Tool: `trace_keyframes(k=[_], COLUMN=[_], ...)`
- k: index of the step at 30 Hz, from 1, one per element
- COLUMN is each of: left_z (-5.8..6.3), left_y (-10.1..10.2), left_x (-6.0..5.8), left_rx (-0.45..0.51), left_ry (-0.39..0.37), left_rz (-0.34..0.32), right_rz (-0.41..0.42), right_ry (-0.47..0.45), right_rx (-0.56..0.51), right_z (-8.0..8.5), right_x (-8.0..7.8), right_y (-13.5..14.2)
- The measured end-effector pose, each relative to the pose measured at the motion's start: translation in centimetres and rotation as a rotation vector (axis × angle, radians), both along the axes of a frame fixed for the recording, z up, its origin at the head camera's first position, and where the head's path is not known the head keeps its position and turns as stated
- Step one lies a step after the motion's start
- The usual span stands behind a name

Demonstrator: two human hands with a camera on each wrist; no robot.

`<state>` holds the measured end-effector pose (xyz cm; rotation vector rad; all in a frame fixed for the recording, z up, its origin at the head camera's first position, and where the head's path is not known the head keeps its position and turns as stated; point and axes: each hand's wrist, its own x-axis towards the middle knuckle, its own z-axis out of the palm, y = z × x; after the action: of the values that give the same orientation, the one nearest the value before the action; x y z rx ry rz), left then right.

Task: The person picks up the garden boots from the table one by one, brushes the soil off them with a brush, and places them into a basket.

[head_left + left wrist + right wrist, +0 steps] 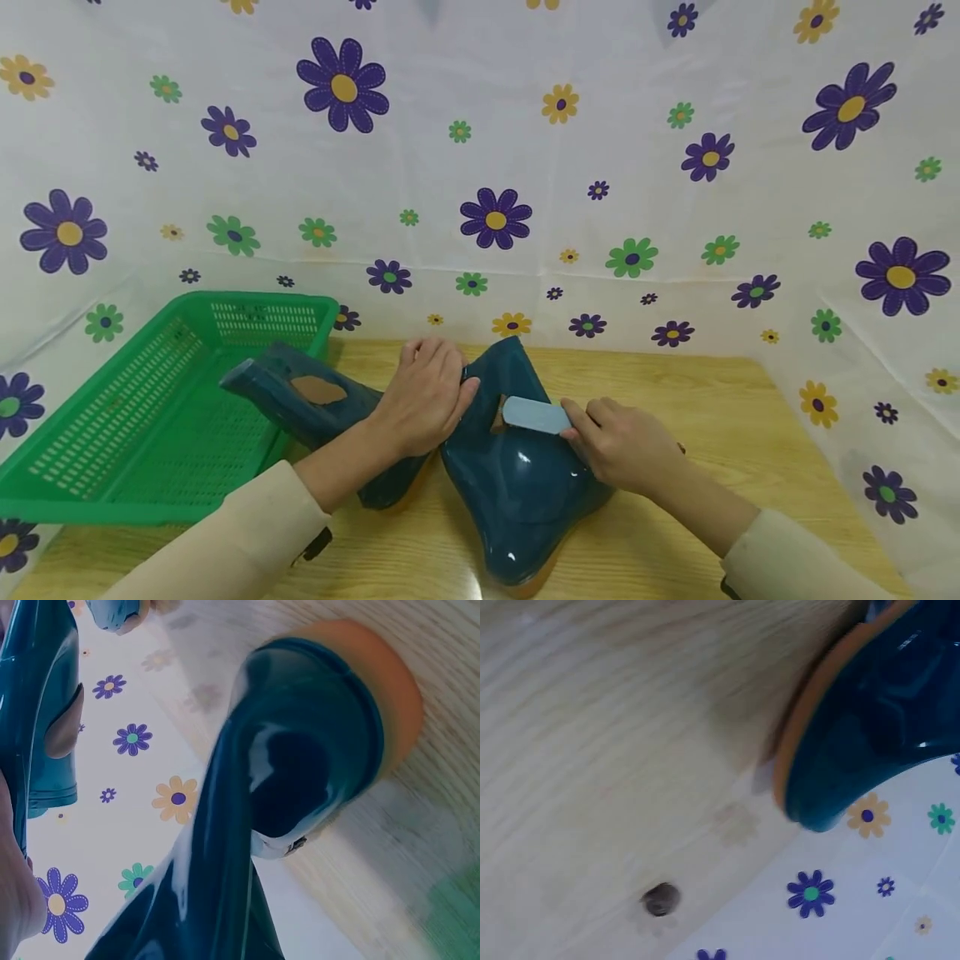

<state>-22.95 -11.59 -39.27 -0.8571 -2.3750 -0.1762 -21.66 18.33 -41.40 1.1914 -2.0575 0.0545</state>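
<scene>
Two glossy dark teal rubber boots with orange soles are on the table. My left hand (427,392), fingers curled, grips the shaft edge of the right-hand boot (517,483). My right hand (626,442) pinches one end of a flat light-blue tool (534,415) with a rounded end. That end lies over the boot's shaft, beside a brown patch (497,417); the tool's underside is hidden. The other boot (322,408), with a tan oval patch on its shaft, is partly behind my left forearm. Its orange sole (397,697) shows in the left wrist view.
A green slotted plastic basket (172,392) stands at the left, with the other boot's shaft overlapping its near side. A white flowered cloth (637,167) surrounds the back and sides of the wood-grain table (720,417). A dark knot-like spot (660,900) marks the tabletop.
</scene>
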Motion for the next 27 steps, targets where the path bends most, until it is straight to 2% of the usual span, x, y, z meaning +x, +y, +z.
trace_keyframes(k=[3,8,10,14,17,21,24,27], left_z=[0.0,0.1,0.1,0.2,0.3,0.3,0.2,0.2], left_y=[-0.1,0.1,0.2,0.0,-0.3,-0.5,-0.4,-0.2], left_x=[0.0,0.0,0.0,0.0,-0.1,-0.2,-0.1,-0.1], left_rx=[0.012,0.025,0.029,0.023,0.002,0.008,0.015,0.008], left_ry=[-0.008,-0.015,-0.011,0.012,0.039,0.042,0.027,0.020], left_rz=[-0.001,-0.027,-0.028,-0.027,-0.024,-0.018,-0.023,-0.034], right_rz=[0.000,0.013,0.025,0.057,0.049,0.036,0.064,0.097], right_ry=[-0.009,-0.013,-0.003,0.023,0.028,0.004,-0.008,-0.008], right_rx=[-0.057,-0.193,-0.184,-0.086,-0.045,-0.048,-0.080,-0.060], right_z=[0.0,0.8,1.0,0.9,0.7,1.0,1.3,1.2], right_x=[0.1,0.0,-0.1,-0.3,-0.5,-0.7,-0.6,-0.6], right_y=[0.6,0.3,-0.2,-0.9,-0.6,-0.2,-0.2,-0.2])
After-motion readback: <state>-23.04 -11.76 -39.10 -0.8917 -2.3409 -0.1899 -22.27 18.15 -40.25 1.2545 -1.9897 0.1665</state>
